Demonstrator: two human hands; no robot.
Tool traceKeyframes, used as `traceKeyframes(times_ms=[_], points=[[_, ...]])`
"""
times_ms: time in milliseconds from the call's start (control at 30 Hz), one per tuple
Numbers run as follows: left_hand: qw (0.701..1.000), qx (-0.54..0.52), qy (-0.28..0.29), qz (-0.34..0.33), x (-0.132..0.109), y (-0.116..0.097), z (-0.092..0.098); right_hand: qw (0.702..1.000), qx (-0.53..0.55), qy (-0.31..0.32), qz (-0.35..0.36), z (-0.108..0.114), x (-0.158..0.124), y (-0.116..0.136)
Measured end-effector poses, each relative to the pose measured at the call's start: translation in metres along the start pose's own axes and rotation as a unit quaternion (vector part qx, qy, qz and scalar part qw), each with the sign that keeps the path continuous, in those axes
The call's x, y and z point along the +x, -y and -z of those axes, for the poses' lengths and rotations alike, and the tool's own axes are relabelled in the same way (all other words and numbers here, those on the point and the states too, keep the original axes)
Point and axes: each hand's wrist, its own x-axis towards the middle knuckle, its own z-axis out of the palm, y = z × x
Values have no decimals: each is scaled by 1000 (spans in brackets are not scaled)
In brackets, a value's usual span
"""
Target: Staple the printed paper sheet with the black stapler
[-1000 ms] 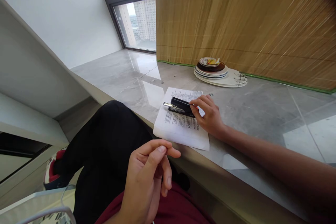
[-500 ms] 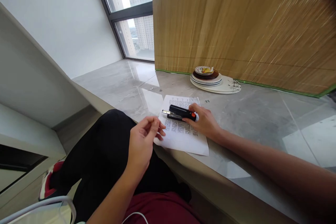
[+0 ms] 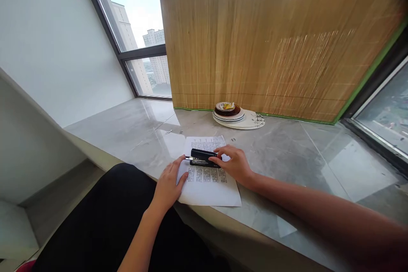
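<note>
Stapler (image 3: 200, 153) lies on the printed paper (image 3: 210, 195), its metal strip (image 3: 188, 158) jutting toward nine o'clock. The right hand's (image 3: 237, 163) grip is clamped on its three-o'clock end; the left hand's (image 3: 167, 185), at eight o'clock, is apart, index fingertip at the strip. Adjusting that strip seems in hand; a steady hold and straight push seem called for.
</note>
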Motion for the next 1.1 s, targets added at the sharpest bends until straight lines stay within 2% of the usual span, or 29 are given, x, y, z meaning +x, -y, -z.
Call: traceKeyframes(times_ms=[67,200,267,433,533,633,733,833,900,1000,1100], points=[[1000,12,-6,19,0,2,-1,1000,-6,9,-3,-1,1,0],[999,16,28,38,6,5,1,995,1,102,11,-1,4,2],[999,8,38,37,9,6,2,992,-3,126,14,-2,5,3],[998,4,51,21,15,8,4,997,-19,78,-23,-3,2,-3],[999,-10,53,3,25,17,10,997,-12,55,-44,-4,2,-8],[996,-61,58,14,54,37,20,996,19,67,-47,-4,5,-6],[999,5,5,48,99,61,21,993,37,101,-40,-3,8,-2],[999,29,7,32,143,76,8,991,35,124,-37,-3,8,0],[999,35,18,21,163,80,-4,991,29,128,-34,-3,7,0],[998,44,34,16,175,82,-17,991,11,127,-29,-4,6,-2],[998,54,37,22,172,81,-21,991,1,128,-29,-6,5,-4]])
